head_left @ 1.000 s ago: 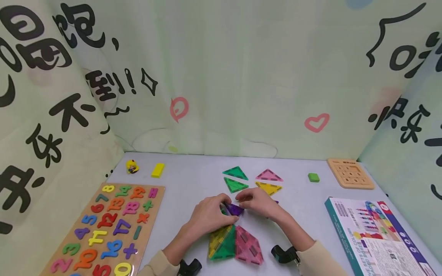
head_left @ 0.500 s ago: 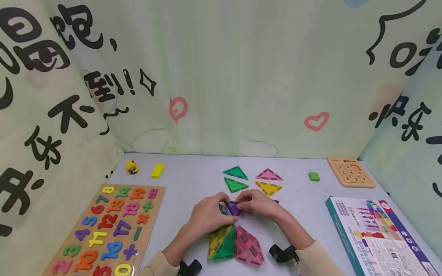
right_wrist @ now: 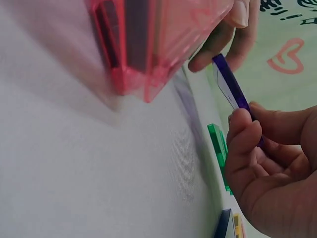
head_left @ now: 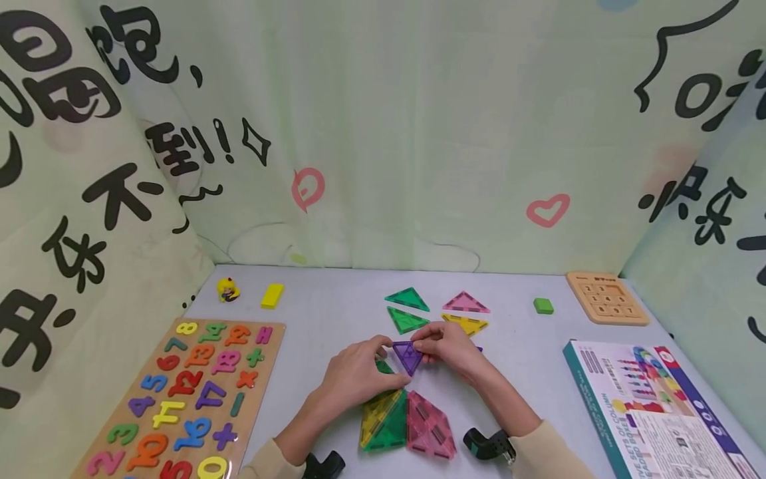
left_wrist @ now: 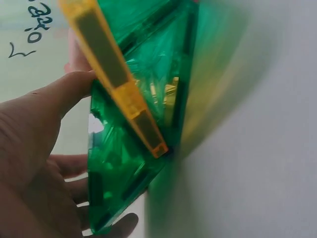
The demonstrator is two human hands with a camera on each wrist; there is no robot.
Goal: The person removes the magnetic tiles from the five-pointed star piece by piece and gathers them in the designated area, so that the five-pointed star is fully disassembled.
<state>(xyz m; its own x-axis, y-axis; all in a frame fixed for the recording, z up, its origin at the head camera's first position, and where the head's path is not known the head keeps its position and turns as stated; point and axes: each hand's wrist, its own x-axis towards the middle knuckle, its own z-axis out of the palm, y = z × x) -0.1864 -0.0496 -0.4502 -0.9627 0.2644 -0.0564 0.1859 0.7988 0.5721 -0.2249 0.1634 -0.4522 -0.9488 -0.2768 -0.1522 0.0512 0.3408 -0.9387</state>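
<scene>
My right hand [head_left: 445, 346] pinches a translucent purple triangular magnetic tile [head_left: 408, 357] between thumb and fingers. The right wrist view shows this purple tile edge-on, raised off the table. On the left, my left hand [head_left: 356, 372] holds a green triangular magnetic tile [left_wrist: 111, 168], thumb on one side and fingers on the other. That tile belongs to a standing build of joined tiles, with a yellow-orange tile [left_wrist: 106, 59] and a pink section [head_left: 429, 426] nearer me. The left fingertips are close to the purple tile's left corner; whether they touch it, I cannot tell.
Loose green tiles [head_left: 408, 299], a pink tile [head_left: 465, 303] and a yellow tile [head_left: 465, 324] lie behind the hands. A number board [head_left: 197, 392] is left; a box [head_left: 652, 406], a wooden board [head_left: 606, 299] and a green block [head_left: 543, 306] are right.
My right fingers have come down onto the purple tile and now pinch it. It has turned, so its triangular face shows in the head view. The left hand has barely moved.
</scene>
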